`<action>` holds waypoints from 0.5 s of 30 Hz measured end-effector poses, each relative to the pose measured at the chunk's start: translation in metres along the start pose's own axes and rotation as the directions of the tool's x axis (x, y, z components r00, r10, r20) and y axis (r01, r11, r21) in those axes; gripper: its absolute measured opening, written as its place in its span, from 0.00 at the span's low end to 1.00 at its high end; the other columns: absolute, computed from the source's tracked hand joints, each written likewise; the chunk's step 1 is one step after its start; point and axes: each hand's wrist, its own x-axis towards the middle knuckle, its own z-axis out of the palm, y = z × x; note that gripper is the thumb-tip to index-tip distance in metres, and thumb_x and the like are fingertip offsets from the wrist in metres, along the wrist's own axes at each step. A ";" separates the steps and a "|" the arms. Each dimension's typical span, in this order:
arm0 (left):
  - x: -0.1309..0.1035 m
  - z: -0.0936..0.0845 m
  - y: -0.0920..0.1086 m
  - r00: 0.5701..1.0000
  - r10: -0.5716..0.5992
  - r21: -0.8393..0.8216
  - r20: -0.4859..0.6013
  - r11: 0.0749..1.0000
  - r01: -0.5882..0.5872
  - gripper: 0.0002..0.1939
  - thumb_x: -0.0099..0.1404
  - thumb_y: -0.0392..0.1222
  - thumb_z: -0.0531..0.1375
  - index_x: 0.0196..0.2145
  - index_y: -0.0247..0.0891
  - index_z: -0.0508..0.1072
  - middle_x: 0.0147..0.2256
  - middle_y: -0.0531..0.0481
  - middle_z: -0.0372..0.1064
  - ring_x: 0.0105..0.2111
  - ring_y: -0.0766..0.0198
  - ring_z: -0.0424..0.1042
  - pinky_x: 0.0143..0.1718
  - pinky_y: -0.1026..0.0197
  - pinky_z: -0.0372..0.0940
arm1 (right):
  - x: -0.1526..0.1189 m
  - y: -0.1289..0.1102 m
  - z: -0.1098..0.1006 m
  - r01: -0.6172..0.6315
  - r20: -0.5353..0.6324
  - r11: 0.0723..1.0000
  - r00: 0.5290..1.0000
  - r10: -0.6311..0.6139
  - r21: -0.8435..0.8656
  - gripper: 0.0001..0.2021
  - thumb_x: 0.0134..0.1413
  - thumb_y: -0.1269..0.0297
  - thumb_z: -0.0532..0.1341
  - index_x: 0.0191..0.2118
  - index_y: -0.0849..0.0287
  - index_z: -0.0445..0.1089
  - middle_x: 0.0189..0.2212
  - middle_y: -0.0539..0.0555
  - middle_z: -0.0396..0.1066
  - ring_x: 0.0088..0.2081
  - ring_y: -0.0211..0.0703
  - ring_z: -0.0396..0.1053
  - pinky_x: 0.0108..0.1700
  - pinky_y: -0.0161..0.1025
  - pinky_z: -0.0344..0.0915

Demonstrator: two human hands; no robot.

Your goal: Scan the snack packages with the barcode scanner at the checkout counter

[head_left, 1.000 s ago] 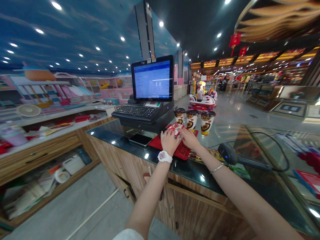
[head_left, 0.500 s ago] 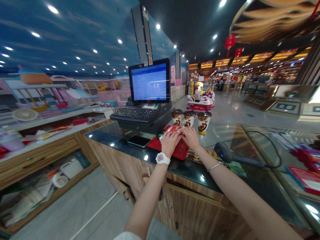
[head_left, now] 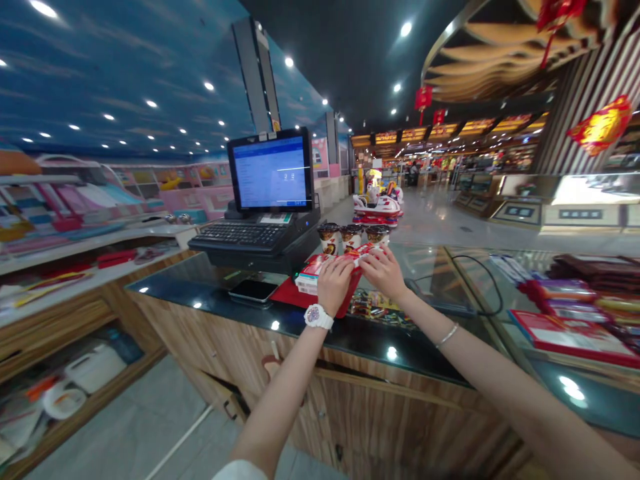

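My left hand (head_left: 335,283), with a white watch on its wrist, is closed on the near-left part of a red packet (head_left: 363,252). The fingers of my right hand (head_left: 384,273), with a bracelet on that wrist, pinch the packet's right side. It is held tilted above the counter, partly covered by my fingers, and its print is too blurred to read. Left of my left hand, a red-and-white box (head_left: 306,283) rests on a red sheet (head_left: 287,295). Three lidded paper cups (head_left: 329,239) stand just behind the packet; the right one is partly hidden.
A till screen (head_left: 270,170) and keyboard (head_left: 243,235) stand at the left on the counter, with a phone (head_left: 253,290) in front. Small colourful wrappers (head_left: 373,303) lie below my right hand. Stacked packets (head_left: 565,293) and a red-edged box (head_left: 575,337) are at the right.
The view has swung to the right. The packet is tilted up between my hands and now hides part of the right cup. More of the red-and-white box shows.
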 end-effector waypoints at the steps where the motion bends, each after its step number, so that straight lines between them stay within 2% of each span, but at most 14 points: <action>1: 0.005 0.002 0.007 1.000 0.017 -0.006 -0.010 1.000 -0.017 0.13 0.70 0.35 0.52 0.46 0.41 0.75 0.47 0.45 0.77 0.49 0.57 0.73 0.56 0.50 0.63 | -0.004 0.006 -0.006 -0.009 -0.005 1.000 1.000 0.009 -0.015 0.13 0.66 0.68 0.52 0.42 0.51 0.75 0.38 0.53 0.75 0.48 0.45 0.67 0.68 0.55 0.50; 8: 0.043 0.028 0.050 0.980 0.196 -0.085 -0.034 0.976 -0.199 0.12 0.71 0.35 0.52 0.43 0.40 0.76 0.45 0.46 0.78 0.47 0.60 0.74 0.55 0.52 0.64 | -0.038 0.049 -0.046 -0.087 -0.026 0.995 0.996 0.085 -0.057 0.14 0.65 0.69 0.52 0.43 0.50 0.75 0.38 0.53 0.76 0.48 0.45 0.68 0.68 0.56 0.50; 15: 0.069 0.060 0.077 0.959 0.280 -0.169 -0.040 0.944 -0.283 0.15 0.72 0.35 0.50 0.40 0.39 0.76 0.44 0.45 0.78 0.47 0.61 0.75 0.55 0.52 0.65 | -0.076 0.099 -0.081 -0.201 -0.064 0.970 0.979 0.194 -0.135 0.12 0.61 0.70 0.56 0.45 0.52 0.74 0.46 0.55 0.76 0.50 0.47 0.69 0.66 0.57 0.53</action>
